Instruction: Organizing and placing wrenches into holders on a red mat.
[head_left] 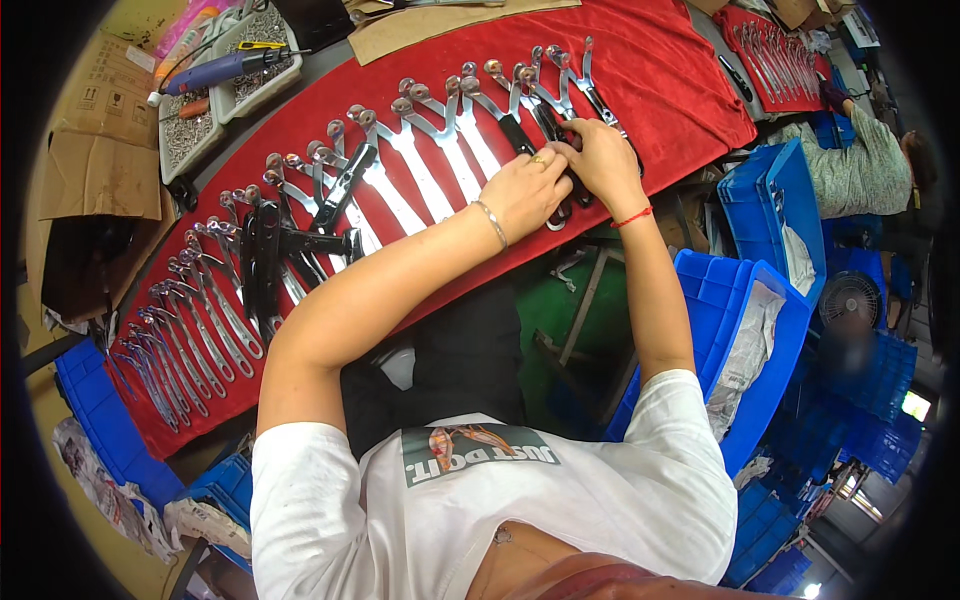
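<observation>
Both my hands meet over the right part of a red cloth (660, 100) on the table. My left hand (525, 193) has its fingers bent and pressed together at a Y-shaped metal tool with a black handle (548, 122). Close beside it, my right hand (600, 160) is curled with thumb and forefinger on the same tool; my fingers hide most of its handle. Silver Y-shaped tools (410, 165) with round ball tips lie in a row to the left. Another black-handled Y-shaped tool (597, 97) lies just beyond my right hand.
Black-handled pieces (262, 255) lie across the row at left, near several slim silver tools (205, 340). A purple power screwdriver (225, 70) rests on white trays (190, 135) of small parts. Blue crates (725, 300) stand at right; a co-worker (860, 165) is beyond.
</observation>
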